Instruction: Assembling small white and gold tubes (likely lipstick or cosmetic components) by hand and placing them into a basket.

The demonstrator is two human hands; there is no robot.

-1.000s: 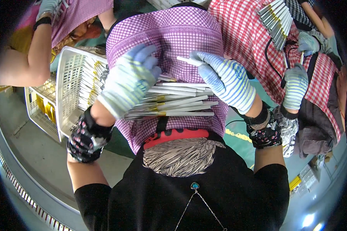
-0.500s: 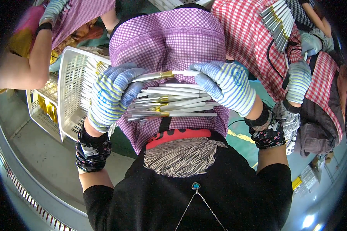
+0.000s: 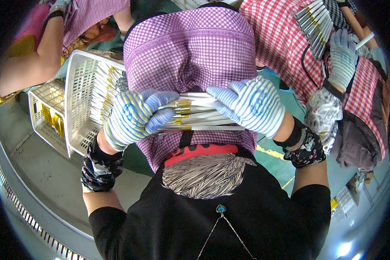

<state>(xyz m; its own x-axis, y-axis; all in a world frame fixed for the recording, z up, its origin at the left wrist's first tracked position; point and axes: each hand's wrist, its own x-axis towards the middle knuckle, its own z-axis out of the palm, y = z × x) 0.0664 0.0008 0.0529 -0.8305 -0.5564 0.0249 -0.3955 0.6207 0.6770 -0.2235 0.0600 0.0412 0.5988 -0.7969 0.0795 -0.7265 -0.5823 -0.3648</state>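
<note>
Both my hands wear blue-and-white striped knit gloves. My left hand [image 3: 136, 115] is closed on the metal end of a brush [image 3: 183, 103] that has a gold band and a white handle. The fingers of my right hand [image 3: 253, 104] pinch around the handle's other end. Just beneath, several similar white-handled brushes [image 3: 216, 128] lie crosswise on my purple checked apron [image 3: 190, 56], partly hidden by my hands. Their metal ends point left and their handles right.
Left of my lap stands a white plastic basket [image 3: 79, 89] of white-handled brushes. Beside it, a smaller basket [image 3: 38, 123] holds gold pieces. At right, a co-worker's gloved hand [image 3: 343, 58] is near a white stick, with fanned brushes [image 3: 314, 28] on a red checked apron.
My hands have come lower and my left hand has moved right, bringing the brush down close over the pile. The co-worker's hand at right has moved up and opened out.
</note>
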